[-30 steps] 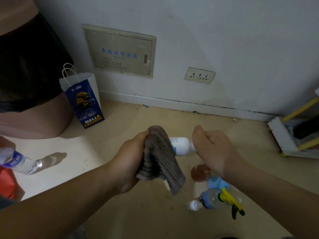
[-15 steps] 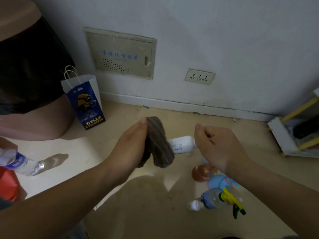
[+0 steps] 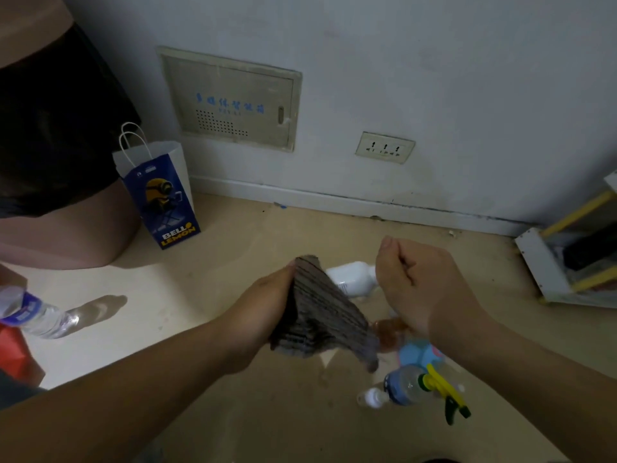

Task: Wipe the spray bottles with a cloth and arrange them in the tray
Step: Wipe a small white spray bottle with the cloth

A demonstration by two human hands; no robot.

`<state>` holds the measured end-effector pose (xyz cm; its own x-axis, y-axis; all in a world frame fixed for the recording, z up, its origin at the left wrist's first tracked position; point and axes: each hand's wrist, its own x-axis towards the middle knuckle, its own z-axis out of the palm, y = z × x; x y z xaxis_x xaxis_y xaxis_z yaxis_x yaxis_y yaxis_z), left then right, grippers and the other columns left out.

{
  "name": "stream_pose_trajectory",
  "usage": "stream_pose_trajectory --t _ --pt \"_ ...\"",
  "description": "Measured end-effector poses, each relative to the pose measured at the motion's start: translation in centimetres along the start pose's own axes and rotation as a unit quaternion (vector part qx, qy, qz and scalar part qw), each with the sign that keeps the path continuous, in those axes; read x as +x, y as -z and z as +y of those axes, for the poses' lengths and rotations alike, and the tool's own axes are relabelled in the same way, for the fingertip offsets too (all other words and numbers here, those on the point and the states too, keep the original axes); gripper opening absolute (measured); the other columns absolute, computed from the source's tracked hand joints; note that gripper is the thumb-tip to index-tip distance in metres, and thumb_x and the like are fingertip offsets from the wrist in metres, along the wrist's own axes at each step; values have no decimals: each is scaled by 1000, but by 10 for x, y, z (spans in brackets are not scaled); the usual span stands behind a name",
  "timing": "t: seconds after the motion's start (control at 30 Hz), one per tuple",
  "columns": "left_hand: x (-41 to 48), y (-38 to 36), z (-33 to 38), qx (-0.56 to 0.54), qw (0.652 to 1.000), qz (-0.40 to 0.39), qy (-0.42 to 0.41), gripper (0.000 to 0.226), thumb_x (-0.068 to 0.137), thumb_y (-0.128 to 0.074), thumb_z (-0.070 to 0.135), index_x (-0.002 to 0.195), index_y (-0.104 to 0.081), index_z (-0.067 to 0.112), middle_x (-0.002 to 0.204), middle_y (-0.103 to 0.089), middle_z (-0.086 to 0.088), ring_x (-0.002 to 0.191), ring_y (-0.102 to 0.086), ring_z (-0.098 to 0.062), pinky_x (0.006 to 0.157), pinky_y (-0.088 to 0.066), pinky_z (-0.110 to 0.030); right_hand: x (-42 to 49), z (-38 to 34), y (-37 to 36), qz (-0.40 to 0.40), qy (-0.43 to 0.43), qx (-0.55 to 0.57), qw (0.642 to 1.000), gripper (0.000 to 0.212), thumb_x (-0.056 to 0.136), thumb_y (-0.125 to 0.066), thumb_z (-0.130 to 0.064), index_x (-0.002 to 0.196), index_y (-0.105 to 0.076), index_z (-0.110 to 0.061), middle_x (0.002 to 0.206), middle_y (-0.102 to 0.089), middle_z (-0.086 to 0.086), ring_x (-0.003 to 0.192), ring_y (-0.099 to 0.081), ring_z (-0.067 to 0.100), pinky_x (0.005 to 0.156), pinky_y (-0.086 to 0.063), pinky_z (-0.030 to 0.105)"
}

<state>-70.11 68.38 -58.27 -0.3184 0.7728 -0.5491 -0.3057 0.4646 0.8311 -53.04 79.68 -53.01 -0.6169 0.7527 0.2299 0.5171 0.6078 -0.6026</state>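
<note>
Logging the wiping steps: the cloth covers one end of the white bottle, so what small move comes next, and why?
Probably slide the cloth in the left hand along the white bottle toward the right hand: that middle stretch shows bare, and the right hand's grip steadies the other end.
</note>
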Motion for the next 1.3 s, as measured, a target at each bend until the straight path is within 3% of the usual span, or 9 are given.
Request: stream_pose_trajectory --t 0.13,0.27,0.37,0.5,0.57,0.73,0.9,1.07,1.3 --pt "7 -16 12 -140 986 36 83 36 102 -55 46 95 -79 20 64 -76 2 54 -71 -12 58 -54 -23 -1 0 -6 -18 -60 56 996 53 102 -52 -41 59 -42 -13 52 -39 1 50 -38 13 50 -31 23" --pt "-17 -12 23 108 981 74 -146 43 108 -35 52 100 -64 22 77 -62 2 63 -58 -14 52 -44 -31 7 -7 3 -129 -290 125 940 72 96 -42 -67 55 -47 -8 47 -41 7 39 -36 12 52 -33 26" --pt "-21 -6 18 235 904 80 -349 38 109 -28 51 105 -55 24 83 -61 6 72 -59 -11 61 -48 -34 7 0 1 -136 -352 152 913 59 100 -44 -57 57 -44 -17 50 -39 4 40 -32 15 54 -31 30" --pt "-17 -8 8 528 708 114 -454 39 106 -32 48 115 -62 24 94 -59 5 82 -52 -18 71 -43 -38 -4 1 -6 -109 -301 119 940 54 104 -41 -43 58 -47 -14 52 -38 3 42 -32 15 50 -30 27" --pt "-20 -20 -1 565 671 103 -469 41 107 -34 44 115 -64 19 93 -59 1 78 -51 -22 68 -44 -42 -8 -5 -9 -105 -234 87 962 58 106 -39 -40 58 -52 -10 51 -42 4 44 -36 16 46 -30 26" --pt "-4 -31 5 465 787 21 -404 38 109 -25 48 106 -56 26 92 -62 4 82 -57 -20 73 -46 -40 -13 0 3 -69 -176 52 981 63 107 -38 -37 49 -41 -10 42 -36 -2 40 -34 13 41 -27 23" --pt "-1 -61 7 106 992 -34 -63 47 109 -41 48 81 -66 19 69 -68 -1 61 -64 -20 56 -48 -22 -33 25 28 10 -181 16 983 64 106 -41 -38 50 -45 -8 44 -39 9 46 -51 26 50 -46 41" --pt "-19 -107 4 -90 974 -162 131 40 99 -56 49 98 -76 14 92 -76 -17 75 -67 -29 64 -49 -31 -71 34 49 82 -178 -28 980 56 103 -42 -45 49 -44 -28 45 -41 -4 44 -34 12 51 -33 36" --pt "-24 -151 -9 95 987 -115 -59 46 110 -34 34 97 -72 11 73 -68 -7 56 -59 -18 48 -44 -24 -121 31 82 83 -380 82 917 58 103 -51 -43 55 -32 -15 47 -29 2 38 -27 11 48 -25 24"
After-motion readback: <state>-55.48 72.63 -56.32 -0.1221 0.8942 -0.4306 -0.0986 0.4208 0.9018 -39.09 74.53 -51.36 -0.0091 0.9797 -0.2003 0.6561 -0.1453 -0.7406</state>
